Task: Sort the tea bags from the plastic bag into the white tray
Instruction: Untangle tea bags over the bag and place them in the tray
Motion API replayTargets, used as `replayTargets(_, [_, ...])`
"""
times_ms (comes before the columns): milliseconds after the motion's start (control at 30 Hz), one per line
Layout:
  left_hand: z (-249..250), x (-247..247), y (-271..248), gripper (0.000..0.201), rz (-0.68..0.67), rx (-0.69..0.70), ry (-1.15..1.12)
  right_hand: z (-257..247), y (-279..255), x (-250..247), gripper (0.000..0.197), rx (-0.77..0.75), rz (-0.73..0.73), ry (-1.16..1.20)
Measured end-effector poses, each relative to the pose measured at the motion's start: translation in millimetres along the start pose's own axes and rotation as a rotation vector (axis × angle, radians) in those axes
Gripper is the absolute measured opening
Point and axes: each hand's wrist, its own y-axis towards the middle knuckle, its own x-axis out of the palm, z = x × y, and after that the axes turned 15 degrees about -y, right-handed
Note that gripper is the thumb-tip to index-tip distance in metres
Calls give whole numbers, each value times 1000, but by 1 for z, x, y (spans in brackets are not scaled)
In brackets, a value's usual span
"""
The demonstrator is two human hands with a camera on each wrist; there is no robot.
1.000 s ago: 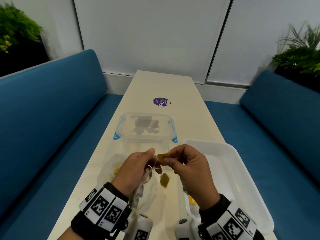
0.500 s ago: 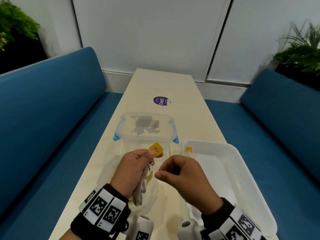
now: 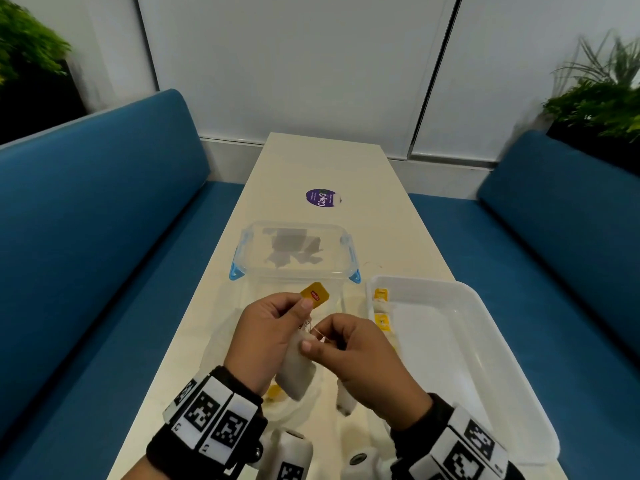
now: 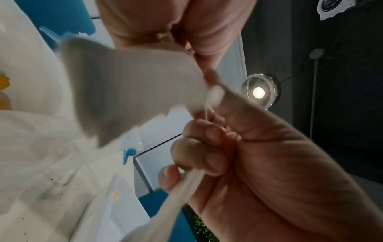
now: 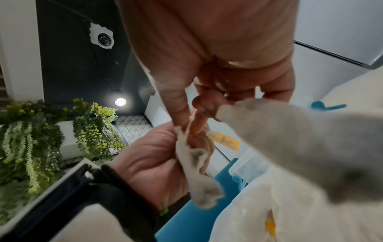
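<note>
Over the table, the left hand (image 3: 268, 336) pinches a yellow tag (image 3: 315, 294) between thumb and forefinger while a tea bag (image 3: 294, 370) hangs below its palm. The right hand (image 3: 360, 355) pinches a thin string (image 3: 320, 336) running between them, other fingers curled. If the strings are tangled, a sharp pull could snap one or tear the paper and spill leaves onto the plastic bag (image 3: 221, 344) underneath. The white tray (image 3: 485, 358) at right already holds 2 yellow tags. The purple sticker (image 3: 322, 198) reads "ClayG"; the tag's red logo is too small to read.
</note>
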Motion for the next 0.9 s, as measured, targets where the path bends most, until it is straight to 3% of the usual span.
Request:
replayTargets(100, [3, -4, 2, 11, 22, -20, -43, 0, 1, -2, 13, 11, 8, 53])
replayTargets(167, [3, -8, 3, 16, 34, -21, -54, -1, 2, -3, 13, 12, 7, 81])
replayTargets(233, [1, -13, 3, 24, 65, 38, 23, -2, 3, -3, 14, 12, 13, 81])
replayTargets(367, [6, -19, -8, 11, 111, 217, 287, -1, 3, 0, 18, 23, 40, 78])
replayTargets(467, [4, -21, -17, 17, 93, 262, 331, 0, 3, 3, 14, 24, 76, 100])
replayTargets(900, [-4, -24, -13, 11, 76, 95, 195, 6, 9, 23, 9, -4, 207, 181])
